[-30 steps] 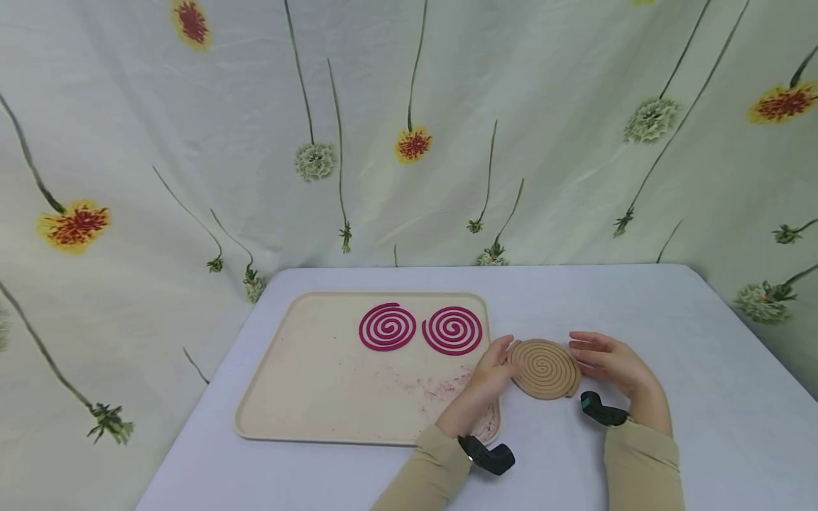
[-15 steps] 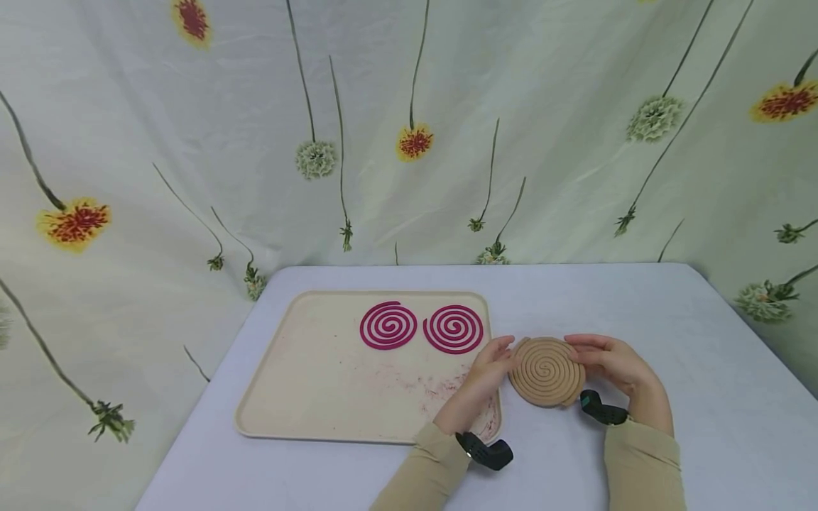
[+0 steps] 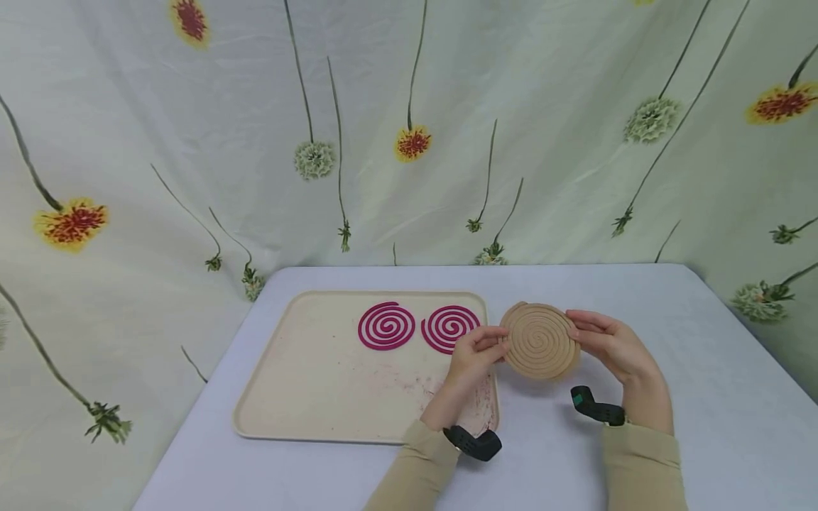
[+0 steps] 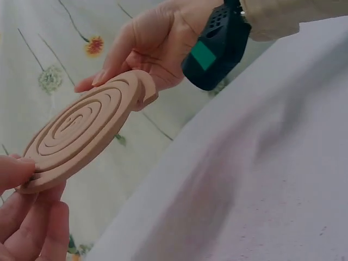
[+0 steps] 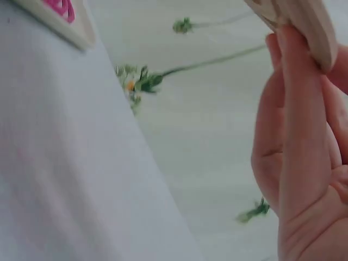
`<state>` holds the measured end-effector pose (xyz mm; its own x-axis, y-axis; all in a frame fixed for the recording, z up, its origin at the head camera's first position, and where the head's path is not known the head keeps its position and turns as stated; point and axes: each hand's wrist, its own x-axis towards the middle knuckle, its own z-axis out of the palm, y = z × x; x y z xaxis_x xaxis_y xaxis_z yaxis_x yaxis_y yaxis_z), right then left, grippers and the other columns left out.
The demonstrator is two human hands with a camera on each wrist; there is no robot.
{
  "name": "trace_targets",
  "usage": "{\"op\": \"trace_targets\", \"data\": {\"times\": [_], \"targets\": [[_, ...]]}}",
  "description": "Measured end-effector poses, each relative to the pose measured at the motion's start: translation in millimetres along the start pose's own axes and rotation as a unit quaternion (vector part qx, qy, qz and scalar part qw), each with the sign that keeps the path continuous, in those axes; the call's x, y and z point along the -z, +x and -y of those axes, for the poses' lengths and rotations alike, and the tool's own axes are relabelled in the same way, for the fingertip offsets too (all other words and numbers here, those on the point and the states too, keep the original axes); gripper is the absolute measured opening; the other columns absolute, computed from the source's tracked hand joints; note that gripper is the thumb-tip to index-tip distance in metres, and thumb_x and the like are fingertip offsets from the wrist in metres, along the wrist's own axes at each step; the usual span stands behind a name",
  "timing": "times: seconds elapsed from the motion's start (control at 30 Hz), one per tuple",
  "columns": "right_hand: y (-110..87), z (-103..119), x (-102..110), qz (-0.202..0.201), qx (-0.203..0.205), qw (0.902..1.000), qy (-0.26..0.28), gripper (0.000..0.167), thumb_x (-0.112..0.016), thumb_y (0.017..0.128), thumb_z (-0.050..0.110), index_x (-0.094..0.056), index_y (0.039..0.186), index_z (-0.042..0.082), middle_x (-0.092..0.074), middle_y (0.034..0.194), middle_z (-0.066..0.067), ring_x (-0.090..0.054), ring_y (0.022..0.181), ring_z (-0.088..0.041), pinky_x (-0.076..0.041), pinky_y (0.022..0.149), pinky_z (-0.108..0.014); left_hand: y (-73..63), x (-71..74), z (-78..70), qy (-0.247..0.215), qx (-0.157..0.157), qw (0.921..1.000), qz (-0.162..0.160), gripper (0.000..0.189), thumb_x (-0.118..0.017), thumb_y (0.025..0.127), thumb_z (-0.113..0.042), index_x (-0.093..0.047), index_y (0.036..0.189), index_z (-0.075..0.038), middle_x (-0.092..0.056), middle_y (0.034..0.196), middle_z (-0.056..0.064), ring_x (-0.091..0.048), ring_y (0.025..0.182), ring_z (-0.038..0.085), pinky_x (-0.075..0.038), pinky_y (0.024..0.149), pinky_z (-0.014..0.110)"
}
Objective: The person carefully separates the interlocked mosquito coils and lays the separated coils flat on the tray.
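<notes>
A tan mosquito coil [image 3: 538, 342], wound in a tight flat spiral, is held between both hands above the table, tilted up to face the head camera. My left hand [image 3: 469, 362] pinches its left edge, thumb on the upper face and fingers beneath, as the left wrist view shows. On the opposite side my right hand [image 3: 618, 351] pinches the right edge between thumb and fingers. In the left wrist view the coil [image 4: 81, 128] appears thick, with a free tail end near the right hand [image 4: 157, 46]. Only part of its rim shows in the right wrist view.
A cream tray [image 3: 300, 404] lies left of the hands, dusted with reddish specks. Two magenta mosquito coils [image 3: 386, 326] lie toward its back right; my left hand partly covers the right one [image 3: 449, 325]. A white cloth covers the table [image 3: 722, 397], with a flowered curtain [image 3: 447, 199] behind.
The tan coil has risen off the tabletop and tipped up toward the head camera. Both hands have lifted with it, and their fingers now pinch its edges.
</notes>
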<state>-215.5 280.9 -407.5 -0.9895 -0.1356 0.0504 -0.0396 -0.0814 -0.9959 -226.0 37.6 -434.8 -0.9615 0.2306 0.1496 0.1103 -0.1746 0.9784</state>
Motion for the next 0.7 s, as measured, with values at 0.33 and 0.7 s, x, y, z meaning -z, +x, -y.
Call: {"op": "trace_targets", "data": {"times": [0.33, 0.7], "targets": [[4.2, 27, -48, -0.024, 0.101, 0.9946, -0.01, 0.03, -0.062, 0.087, -0.002, -0.067, 0.107, 0.02, -0.069, 0.095, 0.007, -0.065, 0.086, -0.007, -0.053, 0.074, -0.021, -0.9, 29.7, -39.6, -0.006, -0.038, 0.9983, -0.044, 0.021, -0.067, 0.083, 0.004, -0.065, 0.104, 0.008, -0.069, 0.092, 0.015, -0.065, 0.078, 0.01, -0.056, 0.071, 0.029], [5.6, 42, -99, -0.009, 0.115, 0.9887, -0.097, 0.057, -0.064, 0.089, 0.007, -0.039, 0.14, 0.002, -0.066, 0.107, -0.016, -0.067, 0.081, -0.013, -0.057, 0.07, -0.031, -8.5, 57.1, -64.7, -0.031, -0.074, 0.9914, -0.103, 0.024, -0.068, 0.082, 0.004, -0.065, 0.105, 0.009, -0.069, 0.094, 0.016, -0.066, 0.08, 0.012, -0.056, 0.071, 0.025]]}}
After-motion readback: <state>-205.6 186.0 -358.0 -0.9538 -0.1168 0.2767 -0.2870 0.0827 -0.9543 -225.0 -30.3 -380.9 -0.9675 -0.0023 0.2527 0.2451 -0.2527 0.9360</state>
